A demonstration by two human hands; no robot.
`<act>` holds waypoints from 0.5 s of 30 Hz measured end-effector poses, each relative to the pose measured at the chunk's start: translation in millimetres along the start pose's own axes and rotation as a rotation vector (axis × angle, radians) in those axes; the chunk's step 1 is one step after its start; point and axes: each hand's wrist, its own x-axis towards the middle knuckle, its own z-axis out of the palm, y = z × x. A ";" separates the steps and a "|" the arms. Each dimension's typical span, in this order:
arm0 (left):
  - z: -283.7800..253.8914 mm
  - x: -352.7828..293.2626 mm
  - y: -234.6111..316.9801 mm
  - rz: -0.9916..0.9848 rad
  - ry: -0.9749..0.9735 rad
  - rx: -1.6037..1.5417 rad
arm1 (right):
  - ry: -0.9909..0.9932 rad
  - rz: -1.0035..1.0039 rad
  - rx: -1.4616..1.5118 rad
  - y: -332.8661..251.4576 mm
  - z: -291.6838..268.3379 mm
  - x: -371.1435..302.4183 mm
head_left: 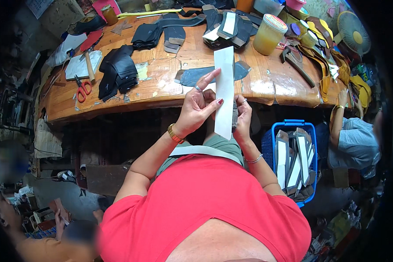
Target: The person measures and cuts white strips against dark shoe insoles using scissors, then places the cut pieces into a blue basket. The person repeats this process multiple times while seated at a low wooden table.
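A long white strip [224, 96] stands nearly upright in front of me, over the table's front edge. My left hand [198, 105] pinches it near the middle, with the thumb on its face and the index finger stretched along its side. My right hand [243, 115] is closed on a dark grey piece [235, 115], which shows just behind the strip's right edge; the strip hides the rest of it. Beyond my hands a dark, flat, shaped piece [194, 77] lies on the wooden table [161, 90], partly covered by the strip.
Black cut pieces [119, 72] lie in stacks on the table. Red-handled scissors [84, 90], a hammer [299, 67] and a jar of yellowish paste [270, 35] rest there too. A blue basket [288, 123] of white-striped pieces stands right. A co-worker [356, 137] sits at far right; others are lower left.
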 end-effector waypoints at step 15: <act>17.9 -5.0 -18.1 -0.066 -0.105 -0.020 | 0.132 -0.059 -0.004 0.0 -23.0 -26.0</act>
